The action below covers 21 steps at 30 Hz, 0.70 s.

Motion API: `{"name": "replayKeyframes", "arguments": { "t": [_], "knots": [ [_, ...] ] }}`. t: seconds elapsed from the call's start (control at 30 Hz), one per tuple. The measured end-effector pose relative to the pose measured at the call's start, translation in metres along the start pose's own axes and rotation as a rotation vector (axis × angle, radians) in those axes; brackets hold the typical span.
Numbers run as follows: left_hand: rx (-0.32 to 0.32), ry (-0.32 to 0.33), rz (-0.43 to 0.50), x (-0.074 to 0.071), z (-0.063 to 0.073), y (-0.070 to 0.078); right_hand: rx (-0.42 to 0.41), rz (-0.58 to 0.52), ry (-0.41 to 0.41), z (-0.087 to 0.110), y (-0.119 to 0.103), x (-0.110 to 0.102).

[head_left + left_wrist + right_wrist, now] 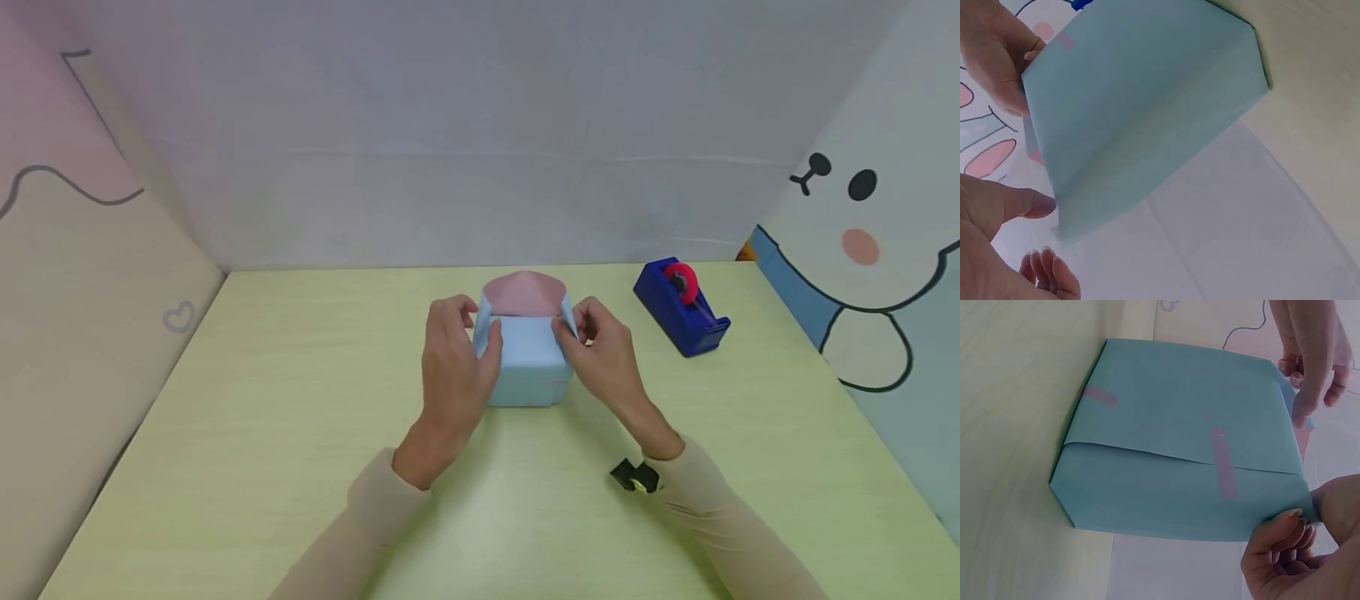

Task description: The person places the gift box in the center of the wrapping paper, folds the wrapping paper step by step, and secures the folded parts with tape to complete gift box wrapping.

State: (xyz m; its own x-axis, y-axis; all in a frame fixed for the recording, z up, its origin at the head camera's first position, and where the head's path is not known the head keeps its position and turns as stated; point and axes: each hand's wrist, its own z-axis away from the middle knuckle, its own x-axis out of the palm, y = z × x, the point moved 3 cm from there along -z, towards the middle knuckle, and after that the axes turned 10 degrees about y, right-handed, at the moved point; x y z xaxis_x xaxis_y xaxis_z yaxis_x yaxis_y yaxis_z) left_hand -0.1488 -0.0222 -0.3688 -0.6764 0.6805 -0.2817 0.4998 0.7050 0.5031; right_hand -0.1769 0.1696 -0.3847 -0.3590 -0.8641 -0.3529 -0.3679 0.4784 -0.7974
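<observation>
A box-shaped parcel in light blue paper (531, 350) stands mid-table, its pink-sided end flap (525, 293) raised at the far edge. Strips of pink tape (1224, 462) cross a seam on its side, as the right wrist view shows. At the parcel's left edge is my left hand (453, 367); its thumb touches the paper, while the loosely bent fingers stay apart from it in the left wrist view. My right hand (607, 358) pinches the folded paper at the right edge between thumb and fingers. What lies inside the wrapping is hidden.
A blue tape dispenser (678, 312) with a red-rimmed roll stands at the back right of the pale wooden table (315, 383). Beside my right wrist is a small black object (636, 475). Light panels rise behind and at both sides, the side ones printed with cartoon drawings.
</observation>
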Motion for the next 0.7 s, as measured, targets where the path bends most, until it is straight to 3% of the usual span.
{"name": "replayKeyframes", "arguments": {
  "t": [0.1, 0.2, 0.47, 0.6, 0.7],
  "knots": [
    [0.212, 0.029, -0.014, -0.002, 0.002, 0.012, 0.002, 0.001, -0.004, 0.000, 0.000, 0.000],
    [0.325, -0.012, -0.006, -0.001, 0.007, 0.019, -0.007, 0.001, -0.005, 0.000, 0.000, 0.000],
    [0.397, -0.220, -0.184, 0.003, 0.022, 0.024, -0.031, -0.007, -0.012, -0.001, 0.000, 0.000],
    [0.415, -0.269, -0.260, 0.004, 0.027, 0.027, -0.051, 0.000, -0.005, 0.000, 0.001, -0.002],
    [0.413, -0.290, -0.284, 0.005, 0.029, 0.028, -0.111, 0.013, 0.019, 0.002, 0.001, -0.006]
  ]
}}
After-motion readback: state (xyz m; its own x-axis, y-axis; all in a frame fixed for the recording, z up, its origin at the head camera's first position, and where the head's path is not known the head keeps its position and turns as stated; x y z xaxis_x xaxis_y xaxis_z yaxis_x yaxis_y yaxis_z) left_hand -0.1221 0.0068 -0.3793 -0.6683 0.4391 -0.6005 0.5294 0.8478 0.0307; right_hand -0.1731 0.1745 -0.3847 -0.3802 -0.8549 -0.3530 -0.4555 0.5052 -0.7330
